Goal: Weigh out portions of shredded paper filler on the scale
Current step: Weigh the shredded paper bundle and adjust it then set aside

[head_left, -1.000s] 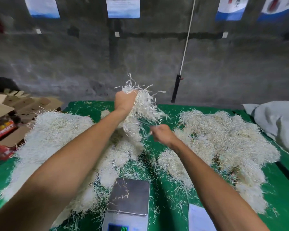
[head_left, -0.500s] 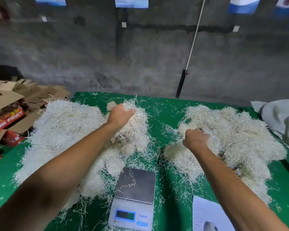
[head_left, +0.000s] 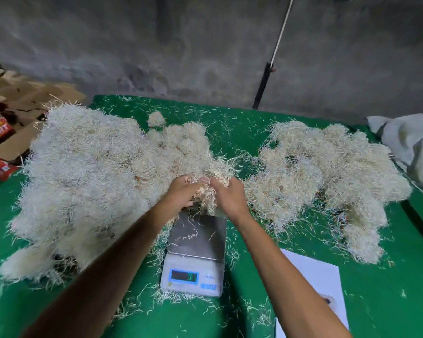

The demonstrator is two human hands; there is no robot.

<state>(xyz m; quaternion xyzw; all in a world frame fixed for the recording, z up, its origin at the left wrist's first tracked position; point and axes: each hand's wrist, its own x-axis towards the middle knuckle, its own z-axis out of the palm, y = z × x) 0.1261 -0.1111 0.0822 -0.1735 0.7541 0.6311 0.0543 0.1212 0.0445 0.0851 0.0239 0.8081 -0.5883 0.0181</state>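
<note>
Both hands have come together from the separate piles. Left hand (head_left: 185,191) and right hand (head_left: 227,193), fingers curled, hold one tuft of shredded paper (head_left: 206,195) over the scale (head_left: 195,250) at 12 o'clock on its platform. Portion appears ready for weighing.

The digits on the scale (head_left: 193,254) display are showing as a green blur, too smeared to read. The far edge of its platter is lying hidden under the clump of shredded paper (head_left: 206,191) and both hands. The white sheet (head_left: 320,279) is running off the bottom edge. At left, the cardboard boxes (head_left: 0,132) are being cropped by the frame.
</note>
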